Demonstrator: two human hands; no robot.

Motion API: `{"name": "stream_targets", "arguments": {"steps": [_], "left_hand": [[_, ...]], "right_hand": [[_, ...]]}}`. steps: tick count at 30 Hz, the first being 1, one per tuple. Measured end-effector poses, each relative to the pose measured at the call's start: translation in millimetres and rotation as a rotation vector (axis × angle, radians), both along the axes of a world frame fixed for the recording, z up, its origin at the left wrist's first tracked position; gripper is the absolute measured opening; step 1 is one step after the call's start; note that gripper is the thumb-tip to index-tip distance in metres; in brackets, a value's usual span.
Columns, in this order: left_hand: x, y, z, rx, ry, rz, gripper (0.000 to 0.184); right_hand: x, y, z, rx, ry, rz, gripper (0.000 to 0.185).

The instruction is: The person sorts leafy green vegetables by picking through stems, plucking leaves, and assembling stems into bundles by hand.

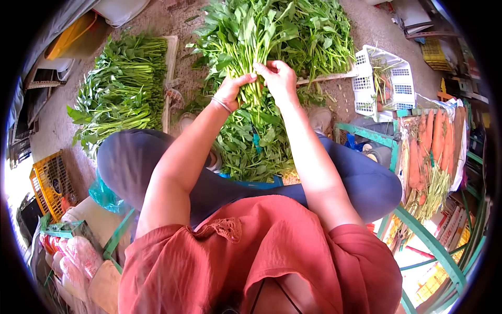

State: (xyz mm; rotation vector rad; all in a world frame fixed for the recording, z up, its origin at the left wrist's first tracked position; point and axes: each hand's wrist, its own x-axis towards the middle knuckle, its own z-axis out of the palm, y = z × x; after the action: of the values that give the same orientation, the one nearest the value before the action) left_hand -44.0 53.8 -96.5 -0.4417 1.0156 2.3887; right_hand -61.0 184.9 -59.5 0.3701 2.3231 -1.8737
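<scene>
A bunch of leafy green stems point(246, 52) is held upright between my two hands at the top centre. My left hand point(232, 90) is wrapped round the left side of the stems, its thumb pointing right. Against the right side, my right hand point(277, 78) has its fingers pinched near the stems; whether they hold a single stem is too small to tell. More loose greens point(256, 152) lie below the hands, between my legs. Behind the bunch spreads a larger pile of greens point(324, 42).
Stacked greens point(125, 78) lie on the left beside a pale board point(171, 78). A white basket point(362, 83) with scraps stands to the right. Carrots point(436, 138) rest on a green metal frame point(366, 134). A yellow crate point(52, 183) is at the far left.
</scene>
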Motion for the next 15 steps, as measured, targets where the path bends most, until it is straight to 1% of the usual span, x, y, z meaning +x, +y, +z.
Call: {"name": "stream_targets", "arguments": {"steps": [1,3,6,8,9,11,12,13,14,15], "left_hand": [[0,2,2,0.0,0.032,0.024,0.027],[-2,-1,5,0.009,-0.033,0.054,0.025],[-4,-3,-3,-0.026,-0.059,0.126,0.022],[-6,-5,-1,-0.038,-0.102,0.124,0.021],[-6,-6,-1,-0.052,-0.144,0.121,0.02],[-4,-6,0,-0.03,-0.108,0.115,0.02],[-5,-6,1,-0.026,-0.123,0.119,0.019],[-5,-5,2,-0.022,-0.139,0.121,0.019],[-6,-5,0,-0.01,-0.122,0.138,0.021],[-6,-4,3,-0.007,-0.12,0.139,0.021]], "right_hand": [[-2,-1,-1,-0.015,0.011,0.015,0.031],[4,-4,2,-0.135,0.021,-0.103,0.024],[16,2,-9,-0.11,-0.047,-0.097,0.018],[30,9,-18,0.14,0.031,-0.051,0.024],[39,13,-25,0.269,-0.012,0.065,0.025],[56,17,-34,0.357,-0.428,0.325,0.018],[65,17,-34,0.531,-0.425,0.543,0.022],[73,20,-33,0.705,-0.417,0.76,0.03],[74,29,-32,0.642,-0.603,0.698,0.049],[72,34,-41,0.723,-0.544,0.582,0.054]]}}
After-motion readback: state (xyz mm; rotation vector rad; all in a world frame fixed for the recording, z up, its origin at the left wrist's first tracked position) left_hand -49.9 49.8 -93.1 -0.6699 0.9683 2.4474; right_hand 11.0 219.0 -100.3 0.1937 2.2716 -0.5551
